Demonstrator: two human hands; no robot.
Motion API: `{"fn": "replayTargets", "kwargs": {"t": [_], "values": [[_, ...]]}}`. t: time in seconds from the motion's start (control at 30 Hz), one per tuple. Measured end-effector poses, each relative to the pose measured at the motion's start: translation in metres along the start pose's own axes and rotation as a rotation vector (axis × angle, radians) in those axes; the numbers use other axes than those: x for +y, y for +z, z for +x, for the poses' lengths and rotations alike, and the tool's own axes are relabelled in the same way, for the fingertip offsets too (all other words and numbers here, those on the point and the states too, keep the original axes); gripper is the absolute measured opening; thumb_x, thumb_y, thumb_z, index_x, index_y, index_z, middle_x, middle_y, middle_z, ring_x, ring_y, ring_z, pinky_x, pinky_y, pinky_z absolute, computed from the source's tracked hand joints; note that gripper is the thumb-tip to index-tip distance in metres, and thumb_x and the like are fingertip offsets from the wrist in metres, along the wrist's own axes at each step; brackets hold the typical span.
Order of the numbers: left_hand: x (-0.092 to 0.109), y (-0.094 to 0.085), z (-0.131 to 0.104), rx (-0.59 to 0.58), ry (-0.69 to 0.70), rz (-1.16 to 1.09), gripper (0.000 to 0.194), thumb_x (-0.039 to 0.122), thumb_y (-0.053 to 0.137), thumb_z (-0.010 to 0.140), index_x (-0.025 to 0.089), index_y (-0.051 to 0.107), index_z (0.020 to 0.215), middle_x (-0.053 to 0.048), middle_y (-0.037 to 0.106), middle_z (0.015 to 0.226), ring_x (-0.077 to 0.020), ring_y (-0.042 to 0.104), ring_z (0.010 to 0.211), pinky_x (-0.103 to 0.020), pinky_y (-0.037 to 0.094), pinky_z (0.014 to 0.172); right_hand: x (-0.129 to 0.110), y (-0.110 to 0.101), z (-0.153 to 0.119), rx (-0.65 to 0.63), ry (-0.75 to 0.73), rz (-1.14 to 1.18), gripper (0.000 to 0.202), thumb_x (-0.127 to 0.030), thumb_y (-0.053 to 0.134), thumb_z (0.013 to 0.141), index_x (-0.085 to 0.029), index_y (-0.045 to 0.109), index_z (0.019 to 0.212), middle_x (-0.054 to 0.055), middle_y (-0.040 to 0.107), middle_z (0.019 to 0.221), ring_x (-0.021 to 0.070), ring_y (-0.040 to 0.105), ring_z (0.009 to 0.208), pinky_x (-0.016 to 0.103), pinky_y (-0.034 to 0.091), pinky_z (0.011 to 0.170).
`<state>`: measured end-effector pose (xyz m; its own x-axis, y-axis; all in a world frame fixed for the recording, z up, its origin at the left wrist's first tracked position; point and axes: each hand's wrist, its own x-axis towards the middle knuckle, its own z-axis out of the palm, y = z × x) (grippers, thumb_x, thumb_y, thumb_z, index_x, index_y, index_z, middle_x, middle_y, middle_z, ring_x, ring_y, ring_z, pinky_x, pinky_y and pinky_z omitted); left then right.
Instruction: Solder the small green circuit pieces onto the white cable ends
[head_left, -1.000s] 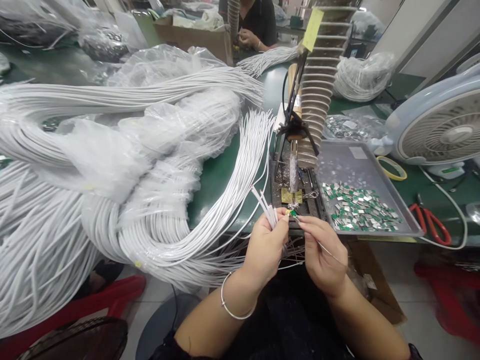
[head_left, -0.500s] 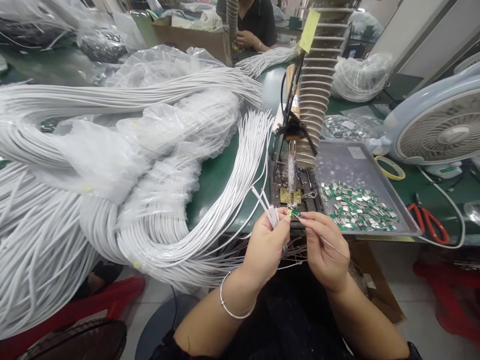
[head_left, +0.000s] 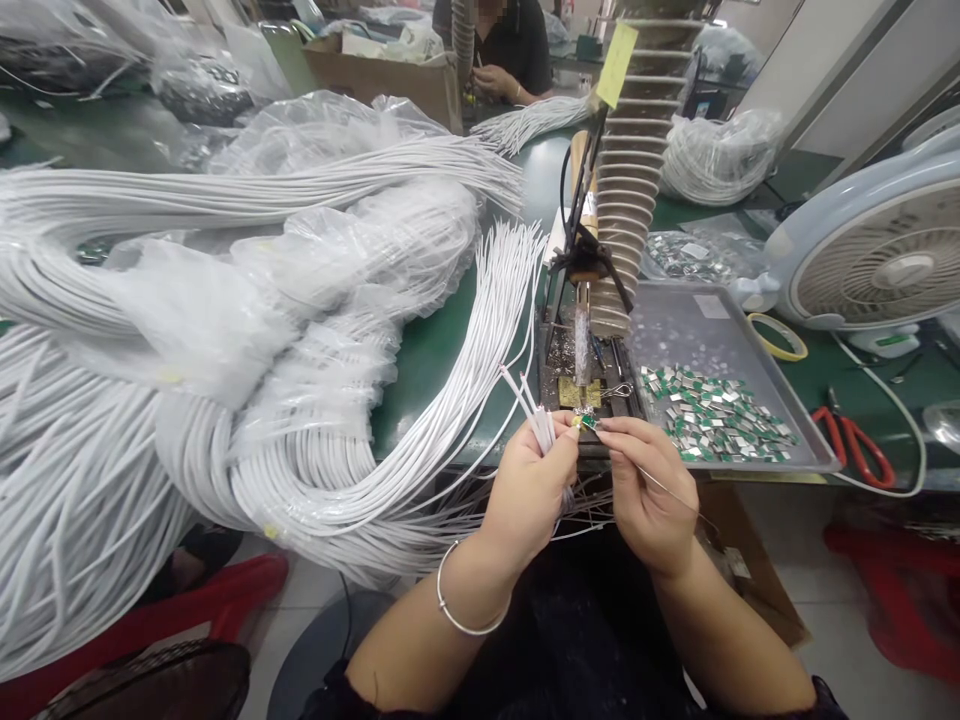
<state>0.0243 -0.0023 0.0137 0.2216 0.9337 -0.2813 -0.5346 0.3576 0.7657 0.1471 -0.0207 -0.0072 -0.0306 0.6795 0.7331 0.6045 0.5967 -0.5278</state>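
Closed around several white cables (head_left: 543,430), my left hand (head_left: 529,485) has its thumb and fingertip at a small green board (head_left: 589,422). My right hand (head_left: 654,492) pinches a thin solder wire (head_left: 660,484), whose end meets the board. Directly beyond the fingertips, the soldering iron (head_left: 582,340) points down in its stand, its tip close to the board. A long bundle of white cables (head_left: 450,400) curves in from the left. Small green-and-silver boards (head_left: 712,415) lie piled in a grey tray (head_left: 814,450) at the right.
A ribbed duct (head_left: 634,190) rises behind the iron. Right of the tray are yellow tape (head_left: 778,337), red-handled cutters (head_left: 862,450) and a fan (head_left: 892,250). Plastic-wrapped cables (head_left: 300,290) cover the left side. Across the table sits a person (head_left: 517,50) near a cardboard box (head_left: 382,80).
The board between my fingertips has shifted slightly toward the iron's tip and tilted. Both hands otherwise keep nearly the same place and hold.
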Motion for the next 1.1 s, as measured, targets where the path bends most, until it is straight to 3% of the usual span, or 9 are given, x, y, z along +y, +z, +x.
{"fn": "replayTargets", "kwargs": {"t": [1.1], "values": [[0.014,0.006,0.003,0.002,0.007,-0.008,0.014,0.021,0.062,0.073,0.017,0.049,0.077,0.011,0.033,0.046,-0.0018,0.023,0.038,-0.016,0.019,0.041,-0.005,0.000,0.016,0.016,-0.038,-0.065,0.027,-0.009,0.050,0.084,-0.023,0.063,0.102,0.007,0.066,0.095,0.0196,0.065,0.089,0.038,0.057,0.076]]}}
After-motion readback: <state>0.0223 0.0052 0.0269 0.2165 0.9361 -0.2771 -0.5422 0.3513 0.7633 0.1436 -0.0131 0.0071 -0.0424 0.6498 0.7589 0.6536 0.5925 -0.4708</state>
